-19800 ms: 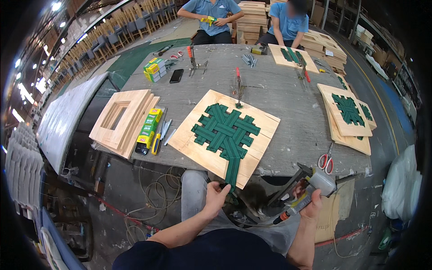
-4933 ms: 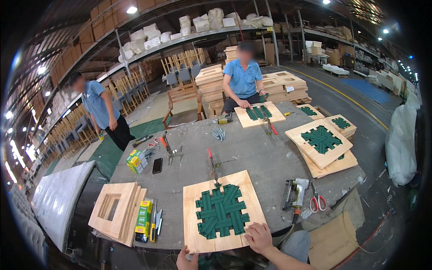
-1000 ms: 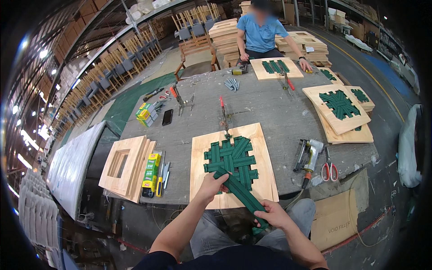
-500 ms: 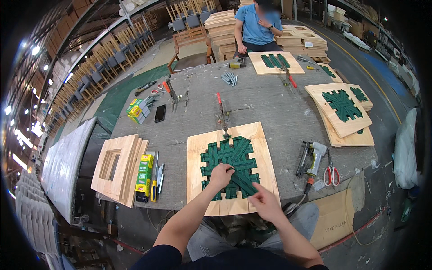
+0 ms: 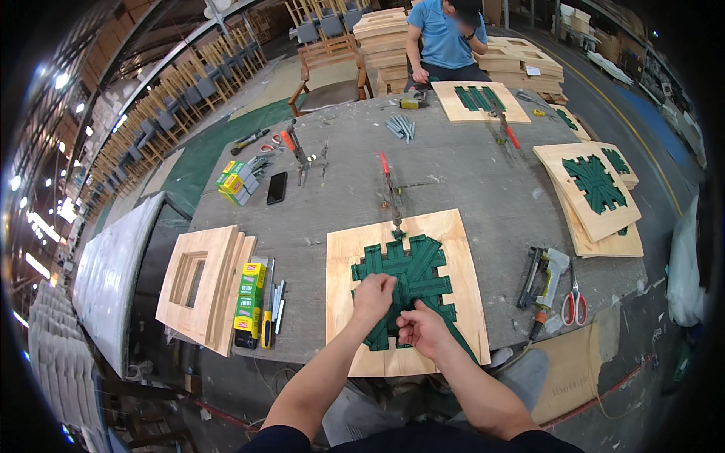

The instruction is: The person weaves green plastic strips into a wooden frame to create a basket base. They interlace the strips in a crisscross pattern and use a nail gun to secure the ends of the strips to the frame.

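Note:
In front of me a pale wooden panel (image 5: 341,264) lies on the worktable, with interlaced green webbing straps (image 5: 423,264) across its middle. My left hand (image 5: 374,298) is closed in a pinch on a green webbing strap near the centre of the weave. Just right of it and nearer to me, my right hand (image 5: 424,330) has its fingers curled round a strap, one end of which trails past the wrist toward the panel's near right corner. A clamp (image 5: 394,208) with a red handle grips the panel's far edge. The hands hide part of the weave.
Right of the panel lie a staple gun (image 5: 550,279) and scissors (image 5: 575,306). Leaning wooden frames (image 5: 195,283), a green-yellow box (image 5: 249,298) and a utility knife (image 5: 266,328) are at left. Finished-looking strapped panels (image 5: 593,189) stack at right. Across the table sits a person (image 5: 445,38).
My right hand has moved left and closed in beside the left hand, its fingers now curled on a strap. A strap end now trails toward the near right. The view has shifted slightly.

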Available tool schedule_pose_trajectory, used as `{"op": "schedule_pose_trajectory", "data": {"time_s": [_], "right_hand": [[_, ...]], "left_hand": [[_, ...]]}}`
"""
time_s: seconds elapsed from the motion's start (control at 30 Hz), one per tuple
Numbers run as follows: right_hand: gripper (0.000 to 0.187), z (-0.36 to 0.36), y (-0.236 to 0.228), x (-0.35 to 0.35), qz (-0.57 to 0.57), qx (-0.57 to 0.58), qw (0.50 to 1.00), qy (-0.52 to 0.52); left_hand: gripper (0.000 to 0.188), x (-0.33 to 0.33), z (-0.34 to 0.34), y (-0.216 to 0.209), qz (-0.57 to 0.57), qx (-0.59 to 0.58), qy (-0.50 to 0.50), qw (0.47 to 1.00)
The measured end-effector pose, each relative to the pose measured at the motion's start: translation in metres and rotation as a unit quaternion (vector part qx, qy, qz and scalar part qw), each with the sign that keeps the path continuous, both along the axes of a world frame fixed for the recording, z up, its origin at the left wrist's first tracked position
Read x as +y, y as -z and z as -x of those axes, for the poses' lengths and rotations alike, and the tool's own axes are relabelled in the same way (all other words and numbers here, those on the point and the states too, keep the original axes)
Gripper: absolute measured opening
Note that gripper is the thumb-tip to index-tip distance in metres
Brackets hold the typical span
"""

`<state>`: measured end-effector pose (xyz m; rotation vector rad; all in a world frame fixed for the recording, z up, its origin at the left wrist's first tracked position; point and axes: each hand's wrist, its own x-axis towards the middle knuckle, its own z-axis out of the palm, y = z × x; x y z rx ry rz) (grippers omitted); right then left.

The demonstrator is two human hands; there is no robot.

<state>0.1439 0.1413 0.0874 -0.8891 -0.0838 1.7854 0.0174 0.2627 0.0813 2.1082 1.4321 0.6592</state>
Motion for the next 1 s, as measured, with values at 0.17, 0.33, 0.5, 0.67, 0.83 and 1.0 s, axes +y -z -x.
{"op": "schedule_pose_trajectory", "data": {"time_s": [0.17, 0.33, 0.5, 0.67, 0.83, 1.0], "right_hand": [[0.018, 0.001, 0.007, 0.012, 0.018, 0.269, 0.961, 0.062], [0.039, -0.006, 0.021, 0.046, 0.057, 0.273, 0.956, 0.091], [0.042, -0.015, 0.024, 0.060, 0.090, 0.193, 0.976, -0.041], [0.042, -0.024, 0.032, 0.062, 0.068, 0.211, 0.972, -0.078], [0.046, -0.026, 0.032, 0.069, 0.055, 0.234, 0.967, -0.078], [0.044, -0.013, 0.035, 0.062, 0.053, 0.252, 0.965, -0.046]], "left_hand": [[0.029, 0.036, 0.021, 0.005, 0.070, 0.084, 0.072, 0.991], [0.029, 0.039, 0.010, -0.013, 0.254, 0.041, 0.075, 0.963], [0.031, 0.038, 0.020, -0.010, 0.302, 0.021, 0.043, 0.952], [0.035, 0.046, 0.015, -0.015, 0.375, 0.016, 0.040, 0.926], [0.024, 0.061, 0.010, -0.021, 0.411, -0.006, 0.050, 0.910], [0.016, 0.053, 0.016, -0.014, 0.424, -0.047, 0.007, 0.905]]}}
